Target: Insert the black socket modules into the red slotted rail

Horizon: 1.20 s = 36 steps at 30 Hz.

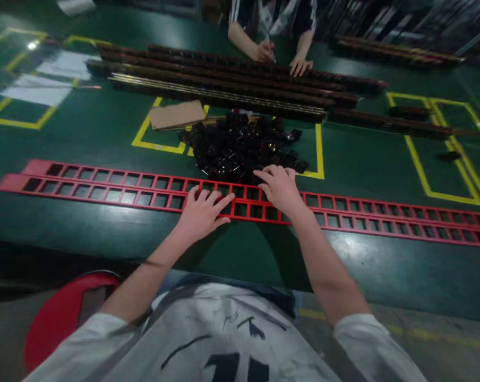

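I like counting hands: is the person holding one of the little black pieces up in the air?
No, both the left hand and right hand lie flat on the red racks.

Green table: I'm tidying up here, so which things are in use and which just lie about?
In hand: red slotted strips, under left hand and right hand; pile of small black parts.

Lying about: cardboard piece; white papers; dark long rails, handled by another person.
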### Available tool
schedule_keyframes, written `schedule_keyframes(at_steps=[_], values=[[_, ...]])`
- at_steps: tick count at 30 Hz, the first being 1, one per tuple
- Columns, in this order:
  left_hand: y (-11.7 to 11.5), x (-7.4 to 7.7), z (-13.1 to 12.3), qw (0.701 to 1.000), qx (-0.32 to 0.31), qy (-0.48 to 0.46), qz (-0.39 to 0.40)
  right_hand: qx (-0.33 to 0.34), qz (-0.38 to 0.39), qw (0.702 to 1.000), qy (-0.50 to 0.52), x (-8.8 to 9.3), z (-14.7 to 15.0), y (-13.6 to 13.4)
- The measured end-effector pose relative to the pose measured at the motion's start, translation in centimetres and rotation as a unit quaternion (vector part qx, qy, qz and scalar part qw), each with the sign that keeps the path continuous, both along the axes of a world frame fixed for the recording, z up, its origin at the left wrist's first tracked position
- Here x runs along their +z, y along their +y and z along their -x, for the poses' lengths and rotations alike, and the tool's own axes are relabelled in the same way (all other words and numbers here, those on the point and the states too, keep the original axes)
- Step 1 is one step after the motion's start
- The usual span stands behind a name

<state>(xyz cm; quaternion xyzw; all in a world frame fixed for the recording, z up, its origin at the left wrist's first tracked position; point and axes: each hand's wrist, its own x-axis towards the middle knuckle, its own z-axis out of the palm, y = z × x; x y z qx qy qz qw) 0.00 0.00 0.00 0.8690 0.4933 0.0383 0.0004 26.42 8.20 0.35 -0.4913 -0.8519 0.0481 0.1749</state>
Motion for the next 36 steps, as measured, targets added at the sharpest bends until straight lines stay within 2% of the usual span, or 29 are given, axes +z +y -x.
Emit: schedule_keyframes(at_steps=[3,6,9,11,14,19,23,26,29,31,33,36], values=[[0.2,0.0,0.2,1.000,-0.004,-0.002,0.007,-0.041,-0.029,0.993,0.103,0.1,-2.4,0.4],[0.1,0.2,1.0,1.000,-0.004,0.005,0.014,-0.062,-0.076,0.970,0.223,1.0,-5.1,0.0],[-0.2,0.3,3.1,1.000,0.001,0.010,0.020,-0.095,-0.113,0.943,0.299,2.3,-7.4,-1.2],[-0.2,0.2,5.3,1.000,0.007,0.016,0.025,-0.116,-0.110,0.928,0.337,2.7,-8.4,-2.1],[-0.2,-0.1,9.6,0.999,0.016,0.026,0.033,-0.131,-0.071,0.909,0.389,2.2,-8.9,-3.2],[-0.2,-0.3,16.5,0.997,0.038,0.054,0.042,-0.121,0.012,0.881,0.457,0.1,-8.2,-3.8],[0.0,-0.5,20.0,0.995,0.079,0.029,0.046,-0.119,0.091,0.864,0.481,-0.7,-7.0,-4.3],[0.2,-0.6,21.5,0.993,0.102,0.014,0.058,-0.101,0.112,0.854,0.497,-0.7,-6.2,-4.6],[0.3,-0.1,21.5,0.993,0.101,0.014,0.067,-0.073,0.119,0.854,0.501,-0.7,-5.8,-4.7],[0.0,0.6,20.0,0.992,0.111,0.011,0.065,-0.067,0.127,0.862,0.486,-0.8,-5.8,-4.5],[-0.4,1.3,17.4,0.988,0.150,0.012,0.044,-0.067,0.118,0.877,0.462,-1.0,-5.8,-4.3],[-1.3,2.1,11.7,0.962,0.272,0.015,-0.025,-0.078,0.078,0.897,0.429,-1.3,-5.8,-4.2]])
